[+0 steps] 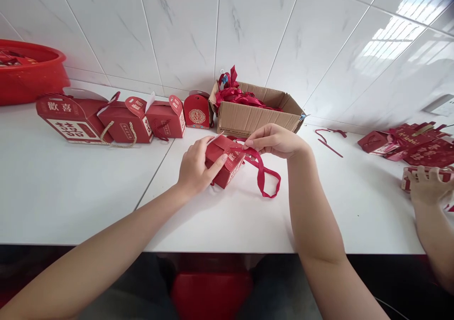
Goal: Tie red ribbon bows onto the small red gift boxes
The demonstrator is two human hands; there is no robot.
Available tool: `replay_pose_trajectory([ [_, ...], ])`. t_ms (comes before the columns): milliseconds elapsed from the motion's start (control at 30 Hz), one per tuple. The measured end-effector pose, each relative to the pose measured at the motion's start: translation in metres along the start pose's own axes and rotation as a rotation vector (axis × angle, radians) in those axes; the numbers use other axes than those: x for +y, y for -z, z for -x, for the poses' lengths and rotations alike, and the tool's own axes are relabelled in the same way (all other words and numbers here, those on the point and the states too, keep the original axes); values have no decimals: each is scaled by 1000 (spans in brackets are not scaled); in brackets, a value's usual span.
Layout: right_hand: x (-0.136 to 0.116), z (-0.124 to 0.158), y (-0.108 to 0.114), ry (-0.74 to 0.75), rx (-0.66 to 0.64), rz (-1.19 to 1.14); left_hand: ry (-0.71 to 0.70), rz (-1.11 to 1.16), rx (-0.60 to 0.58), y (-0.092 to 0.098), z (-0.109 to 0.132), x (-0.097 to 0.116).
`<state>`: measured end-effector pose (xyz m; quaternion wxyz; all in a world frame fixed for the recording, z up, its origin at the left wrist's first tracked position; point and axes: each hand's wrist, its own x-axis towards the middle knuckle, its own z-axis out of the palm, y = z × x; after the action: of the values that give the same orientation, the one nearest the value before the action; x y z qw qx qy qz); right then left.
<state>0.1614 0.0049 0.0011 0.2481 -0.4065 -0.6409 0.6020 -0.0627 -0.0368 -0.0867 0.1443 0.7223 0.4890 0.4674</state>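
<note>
A small red gift box (pixel 227 166) with gold print sits on the white table (pixel 71 192) in front of me. My left hand (pixel 196 166) is wrapped round its left side, thumb along the front. My right hand (pixel 273 139) pinches a dark red ribbon (pixel 264 173) at the box's top right corner. The ribbon's loop trails onto the table to the right of the box.
Several finished red boxes (pixel 117 121) stand in a row at the back left beside a red basin (pixel 28 72). An open cardboard carton (pixel 255 114) of red ribbons is behind the box. Flat red boxes (pixel 414 142) lie far right, where another person's hand (pixel 427 185) works.
</note>
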Motion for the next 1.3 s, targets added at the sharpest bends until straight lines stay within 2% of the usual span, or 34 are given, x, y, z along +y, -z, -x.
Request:
replay_pose_trajectory([
  [233,-1,-1,-2,-41,6,43,-10,-13,3,-2,0,-2],
  [633,-1,-2,-4,-22,23,68,-20,3,13,-2,0,-2],
  [1000,-3,-9,-23,-25,260,326,-28,0,14,-3,0,-1],
  [1300,-3,-6,-19,27,179,427,-16,7,7,-2,0,-1],
])
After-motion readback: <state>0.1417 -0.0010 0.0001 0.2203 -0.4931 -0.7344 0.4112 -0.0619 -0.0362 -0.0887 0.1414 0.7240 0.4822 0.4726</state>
